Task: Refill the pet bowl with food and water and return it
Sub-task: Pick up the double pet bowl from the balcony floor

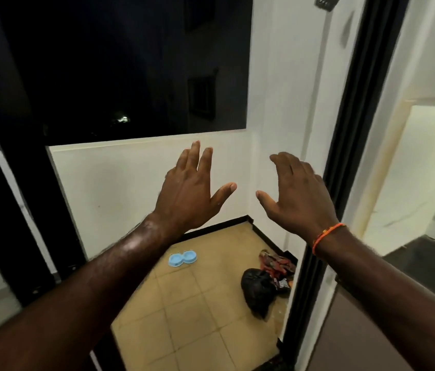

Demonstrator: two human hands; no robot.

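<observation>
A light blue double pet bowl lies on the tan tiled floor of a small balcony, close to the low white wall. It is far below and beyond both hands. My left hand is raised in front of me, palm away, fingers spread, holding nothing. My right hand is raised beside it, also spread and holding nothing; an orange thread band circles its wrist. I cannot see what the bowl's two cups contain.
A tied black bag and a heap of red patterned cloth lie on the floor at the right corner. Black door frames flank the opening. The low white balcony wall stands ahead, darkness beyond.
</observation>
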